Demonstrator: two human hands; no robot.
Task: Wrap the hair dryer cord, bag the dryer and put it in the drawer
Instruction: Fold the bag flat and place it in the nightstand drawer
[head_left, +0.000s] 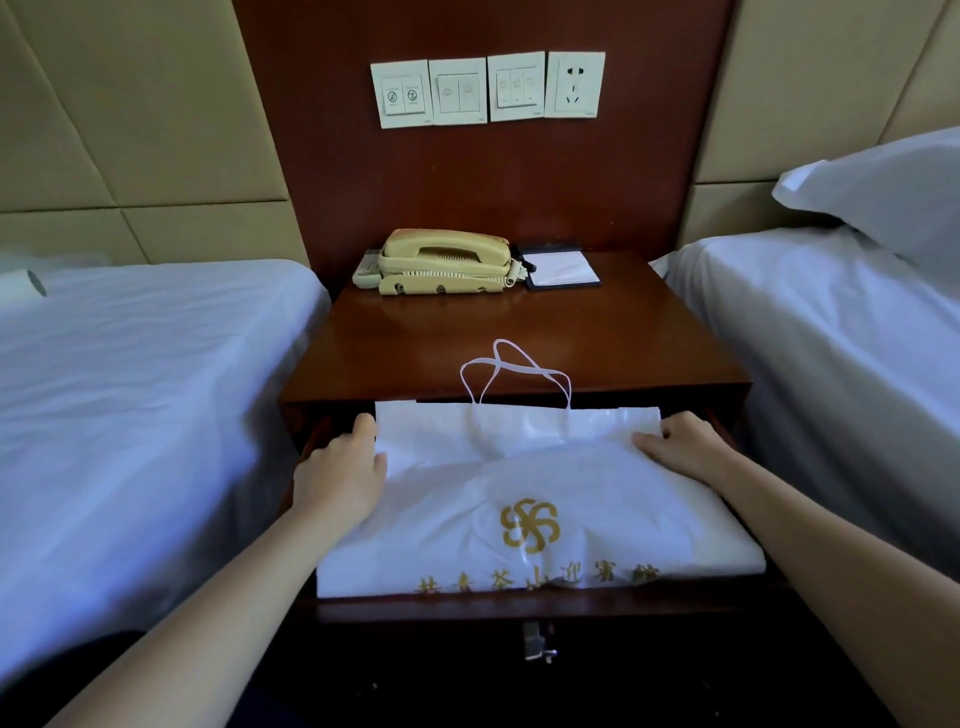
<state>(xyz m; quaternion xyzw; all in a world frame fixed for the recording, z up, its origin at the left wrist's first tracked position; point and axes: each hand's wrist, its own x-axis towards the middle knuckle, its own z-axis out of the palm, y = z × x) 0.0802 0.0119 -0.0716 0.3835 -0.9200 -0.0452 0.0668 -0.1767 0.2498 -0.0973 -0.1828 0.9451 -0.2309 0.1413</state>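
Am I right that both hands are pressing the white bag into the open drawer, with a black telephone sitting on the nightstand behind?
Not quite: the telephone is cream, not black, as the head view shows. The rest holds: the left hand and right hand are on the white bag in the open drawer.

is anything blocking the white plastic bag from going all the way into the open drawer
Nothing visible does. The white plastic bag with the gold logo already lies in the open wooden drawer, with the left hand and right hand at its sides. Only its white string handles stick up over the nightstand's front edge.
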